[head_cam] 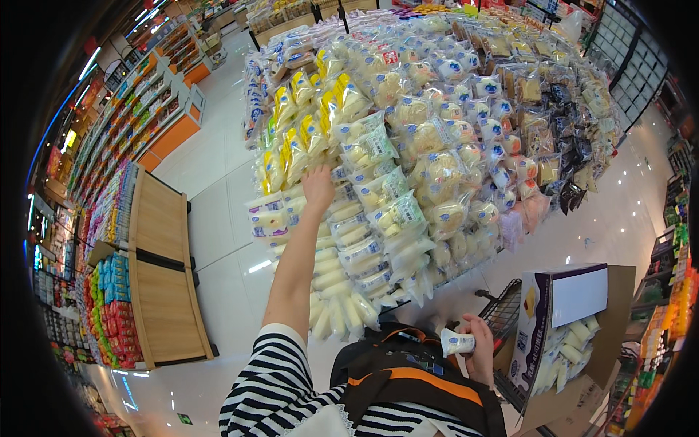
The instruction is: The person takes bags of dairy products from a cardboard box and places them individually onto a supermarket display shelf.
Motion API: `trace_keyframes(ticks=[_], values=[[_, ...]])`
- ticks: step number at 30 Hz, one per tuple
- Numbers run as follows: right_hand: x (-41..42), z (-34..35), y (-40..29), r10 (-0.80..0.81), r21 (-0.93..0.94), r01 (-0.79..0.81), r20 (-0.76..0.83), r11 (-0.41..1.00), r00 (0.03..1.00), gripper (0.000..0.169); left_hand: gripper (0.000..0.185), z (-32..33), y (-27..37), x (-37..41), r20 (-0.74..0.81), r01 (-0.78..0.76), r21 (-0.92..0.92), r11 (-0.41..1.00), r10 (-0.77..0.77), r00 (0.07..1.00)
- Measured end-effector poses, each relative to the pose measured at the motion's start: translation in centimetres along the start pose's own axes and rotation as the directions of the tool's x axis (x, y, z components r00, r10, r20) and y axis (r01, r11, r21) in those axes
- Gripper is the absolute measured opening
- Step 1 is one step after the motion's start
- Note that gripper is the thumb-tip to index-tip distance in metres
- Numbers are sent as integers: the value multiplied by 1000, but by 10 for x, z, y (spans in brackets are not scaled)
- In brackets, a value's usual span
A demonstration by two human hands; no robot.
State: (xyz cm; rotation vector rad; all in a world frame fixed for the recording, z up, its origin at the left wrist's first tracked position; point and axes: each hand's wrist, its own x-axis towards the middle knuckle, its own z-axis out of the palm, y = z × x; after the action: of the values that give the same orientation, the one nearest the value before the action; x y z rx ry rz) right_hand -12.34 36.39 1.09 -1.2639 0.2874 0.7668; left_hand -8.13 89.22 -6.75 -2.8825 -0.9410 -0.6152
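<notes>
My left hand (318,188) reaches far over the display of packaged bread. Its fingertips are at the lower edge of the clear bread packets with yellow print (314,134); whether they grip one is hard to see. Beneath the wrist are rows of long wrapped bread rolls (349,221). Close to my body, my right hand (479,349) holds a small white wrapped bread packet (457,342) with blue print. To its right stands an open cardboard carton (532,328) on its side, with several wrapped rolls (570,349) showing inside.
A black wire shopping cart (505,311) is beside the carton. Round bread packets (437,169) and dark-wrapped packets (568,147) fill the display's right side. Wooden-backed shelves (164,273) with snack packs stand at left, across a tiled aisle (224,218). More shelves line the right edge.
</notes>
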Motion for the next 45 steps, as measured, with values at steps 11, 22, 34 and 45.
trace_keyframes(ticks=[11, 22, 34, 45], values=[[2, 2, 6, -32, 43, 38, -134, 998, 990, 27, 20, 25, 17, 4, -141, -7, 193, 981, 34, 989], [3, 10, -1, -60, 12, 62, -118, 998, 991, 26, 28, 56, 15, -1, -135, 110, 65, 992, -100, 986], [4, -5, 5, -70, 26, 73, -79, 997, 994, 27, 30, 47, 7, -3, -104, 58, 84, 995, -49, 993], [16, 12, -7, -156, -24, 159, 94, 987, 983, 30, 46, -67, 66, -64, -41, 104, -575, 812, -155, 987]])
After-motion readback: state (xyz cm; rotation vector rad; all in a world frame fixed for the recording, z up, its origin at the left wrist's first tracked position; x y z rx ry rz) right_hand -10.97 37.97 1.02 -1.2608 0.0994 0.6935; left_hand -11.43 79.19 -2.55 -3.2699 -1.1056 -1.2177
